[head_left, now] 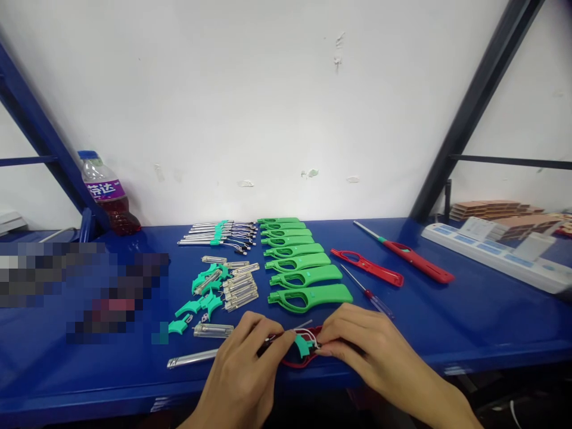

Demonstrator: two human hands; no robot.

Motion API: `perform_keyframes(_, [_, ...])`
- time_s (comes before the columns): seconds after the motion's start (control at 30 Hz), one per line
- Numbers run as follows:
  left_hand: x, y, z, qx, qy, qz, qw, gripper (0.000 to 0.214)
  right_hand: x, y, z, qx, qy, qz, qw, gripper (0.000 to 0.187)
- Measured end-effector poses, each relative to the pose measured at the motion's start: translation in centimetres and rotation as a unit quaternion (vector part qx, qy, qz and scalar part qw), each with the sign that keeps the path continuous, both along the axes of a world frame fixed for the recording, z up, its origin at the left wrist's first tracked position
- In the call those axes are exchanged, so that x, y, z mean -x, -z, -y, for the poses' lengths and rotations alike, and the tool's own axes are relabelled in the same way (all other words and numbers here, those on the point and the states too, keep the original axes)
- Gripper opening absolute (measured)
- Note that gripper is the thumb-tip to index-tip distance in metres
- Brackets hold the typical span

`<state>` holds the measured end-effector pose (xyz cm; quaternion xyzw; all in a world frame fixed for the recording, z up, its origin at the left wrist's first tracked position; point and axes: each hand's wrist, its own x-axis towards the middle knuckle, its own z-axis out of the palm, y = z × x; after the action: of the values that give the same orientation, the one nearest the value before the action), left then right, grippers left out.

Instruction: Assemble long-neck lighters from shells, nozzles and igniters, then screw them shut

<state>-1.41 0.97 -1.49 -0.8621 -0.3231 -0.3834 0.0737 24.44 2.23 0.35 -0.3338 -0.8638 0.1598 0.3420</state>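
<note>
My left hand (pixel 243 369) and my right hand (pixel 370 348) meet at the front edge of a blue workbench (pixel 469 316). Between their fingertips lies a red lighter shell (pixel 304 357) with a green trigger piece (pixel 302 344) and thin white wires on it. Both hands have their fingers pinched on this assembly. A metal tube (pixel 192 358) lies just left of my left hand. Behind the hands, a row of several green lighter handles (pixel 297 262) runs back toward the wall.
Left of the handles lie metal tubes (pixel 239 286), green triggers (pixel 201 295) and wired nozzle rods (pixel 218 233). A red half shell (pixel 369 267), a small screwdriver (pixel 369 294) and a finished red lighter (pixel 411 253) lie right. A drink bottle (pixel 107 193) stands back left.
</note>
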Motion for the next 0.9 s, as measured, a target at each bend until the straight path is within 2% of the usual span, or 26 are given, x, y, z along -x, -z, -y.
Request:
perform_keyframes(0.2, [-0.2,-0.8,-0.1,0.005,0.007,0.013,1.000,0.046,0.1,0.3,0.1,-0.021,0.004,-0.008,1.000,0.015])
perform_keyframes(0.43, [0.0,-0.8,-0.1,0.014,0.004,0.013,1.000,0.048,0.1,0.4,0.2,-0.018,0.012,-0.001,1.000,0.016])
perform_keyframes(0.7, [0.5,-0.4,0.3,0.023,0.000,-0.013,1.000,0.050,0.2,0.6,0.4,-0.021,0.021,-0.020,0.999,0.010])
perform_keyframes(0.9, [0.1,-0.5,1.1,0.027,-0.015,-0.033,0.999,0.036,0.3,0.6,0.3,-0.032,0.014,-0.019,0.999,0.010])
